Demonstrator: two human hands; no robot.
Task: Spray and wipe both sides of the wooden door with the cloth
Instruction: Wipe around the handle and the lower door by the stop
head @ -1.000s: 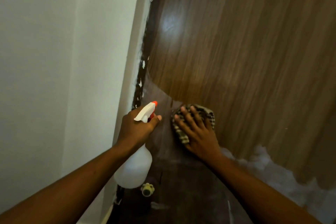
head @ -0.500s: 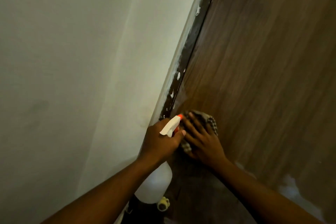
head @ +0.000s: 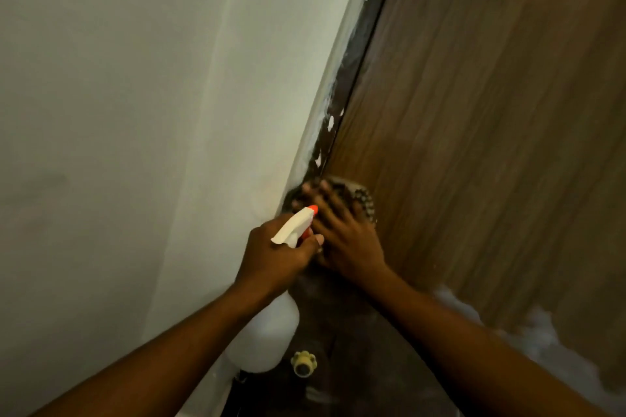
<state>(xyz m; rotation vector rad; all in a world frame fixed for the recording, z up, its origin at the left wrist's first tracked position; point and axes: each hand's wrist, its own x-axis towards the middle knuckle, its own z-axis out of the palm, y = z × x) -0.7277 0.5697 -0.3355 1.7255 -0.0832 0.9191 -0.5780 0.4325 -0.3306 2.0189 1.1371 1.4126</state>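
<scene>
Cloth point(head: 364, 197) mostly hidden (blurred) under right hand point(head: 349, 240).

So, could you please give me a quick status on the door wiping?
Left hand holds spray bottle. Right hand presses cloth flat on door, beside the frame. Nothing in the way.

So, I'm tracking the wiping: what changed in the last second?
The right hand slid the cloth left across the door to its edge at the frame. The left hand still grips the bottle beside it; nothing was let go.
</scene>
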